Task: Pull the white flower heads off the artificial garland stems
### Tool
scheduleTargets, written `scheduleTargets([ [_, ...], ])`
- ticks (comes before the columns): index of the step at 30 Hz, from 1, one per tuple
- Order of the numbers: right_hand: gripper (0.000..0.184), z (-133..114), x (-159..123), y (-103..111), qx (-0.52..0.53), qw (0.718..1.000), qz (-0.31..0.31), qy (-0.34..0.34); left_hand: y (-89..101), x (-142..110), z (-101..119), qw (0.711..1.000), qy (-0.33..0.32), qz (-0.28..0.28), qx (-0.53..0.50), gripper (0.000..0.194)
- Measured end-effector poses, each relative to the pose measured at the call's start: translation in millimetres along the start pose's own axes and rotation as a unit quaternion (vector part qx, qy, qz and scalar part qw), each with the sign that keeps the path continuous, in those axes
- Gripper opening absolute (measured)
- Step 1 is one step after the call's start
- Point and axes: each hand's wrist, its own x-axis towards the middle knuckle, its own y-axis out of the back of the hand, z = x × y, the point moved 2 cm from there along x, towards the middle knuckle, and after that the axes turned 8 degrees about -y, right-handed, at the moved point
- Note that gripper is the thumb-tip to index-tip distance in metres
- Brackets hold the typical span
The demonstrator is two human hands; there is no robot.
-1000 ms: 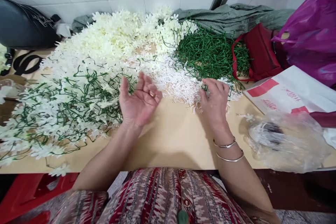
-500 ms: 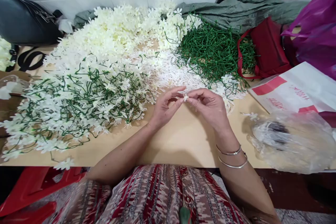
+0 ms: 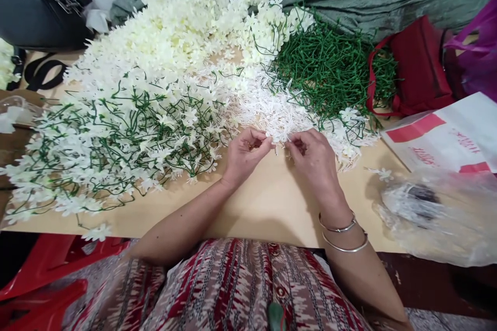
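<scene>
My left hand (image 3: 245, 158) is closed in a pinch, with a small white artificial flower piece (image 3: 275, 145) at its fingertips. Its exact shape blurs into the white stamens behind it. A short gap to the right, my right hand (image 3: 313, 158) has thumb and forefinger pressed together at the near edge of the white stamen pile (image 3: 267, 103). What that pinch holds, if anything, is too small to make out. Left of my hands spreads a heap of white flowers on green stems (image 3: 135, 134). Loose cream petals (image 3: 186, 31) are piled behind.
Green plastic stems (image 3: 326, 67) lie behind my right hand, beside a red bag (image 3: 421, 67). On the right are a white paper bag (image 3: 450, 134) and a clear plastic bag (image 3: 438, 217). A black bag (image 3: 39, 10) stands far left, and a red stool (image 3: 50, 269) below the table.
My fingertips met at the small white piece before; now they are apart. The right hand has drawn away from it toward the stamen pile. The view has shifted slightly.
</scene>
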Motion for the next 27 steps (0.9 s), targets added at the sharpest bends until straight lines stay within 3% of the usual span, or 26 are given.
scheduleTargets([
  [3,0.011,-2.6,-1.1,1.8,0.026,1.000,-0.006,0.003,0.1,1.2,-1.7,0.999,0.017,0.014,-0.026,0.037],
  [10,0.005,-4.5,-1.1,11.6,0.170,0.981,0.095,-0.027,-0.9,3.2,-1.9,0.999,0.027,0.010,-0.022,0.037],
  [20,0.010,-7.1,-0.9,7.7,0.337,0.940,0.042,-0.043,-1.2,3.1,1.6,1.000,0.026,-0.005,0.005,0.038],
  [27,0.014,-2.3,1.0,3.6,0.356,0.932,0.036,-0.049,-0.7,3.0,4.4,0.999,0.001,-0.017,0.047,0.031],
])
